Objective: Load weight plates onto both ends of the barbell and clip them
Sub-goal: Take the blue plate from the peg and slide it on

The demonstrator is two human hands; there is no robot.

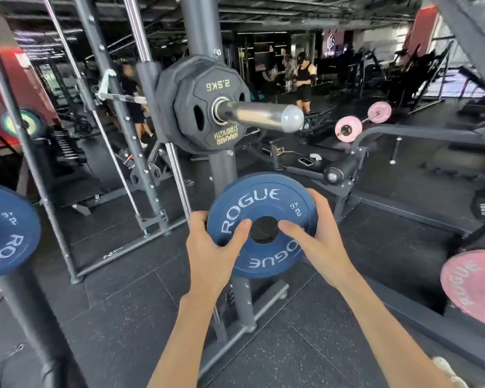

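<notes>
I grip the blue plate point(252, 200) with both hands. My left hand point(210, 247) curls round its left rim and my right hand point(317, 242) round its right rim, both thumbs pressing its face beside the hole. Above my hands the bar sleeve point(258, 114) sticks out, with a black plate point(205, 107) seated at its inner end.

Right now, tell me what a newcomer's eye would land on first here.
The blue Rogue plate, centre frame, gripped at its edges by the left hand and right hand. Just above it, a black 2.5 kg plate sits on the barbell's chrome sleeve, whose outer end is bare.
</notes>
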